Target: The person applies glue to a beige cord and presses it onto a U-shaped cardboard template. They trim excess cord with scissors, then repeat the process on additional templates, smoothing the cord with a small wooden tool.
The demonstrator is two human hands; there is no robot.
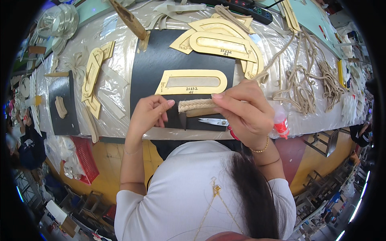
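Note:
My right hand [249, 114] pinches one end of a short beige braided strap [197, 105] between thumb and fingers. The strap looks folded, with a smoother tan layer under the braid. Just left of its free end, my left hand [150, 114] has loosely curled fingers and nothing visible in them. Below the strap are scissors [213, 121] with silver blades and red handles; my right hand partly covers them, and whether it also holds them I cannot tell. Beyond the strap, a cream U-slotted template [193, 76] lies on a black board [148, 60].
More cream templates [219, 42] pile up at the back. A wooden awl-like stick [130, 20] stands at the board's far left corner. Tangled beige cords [301, 76] and a red-labelled bottle [280, 122] lie to the right. Leftward are another black board [64, 114] and a red basket [86, 160].

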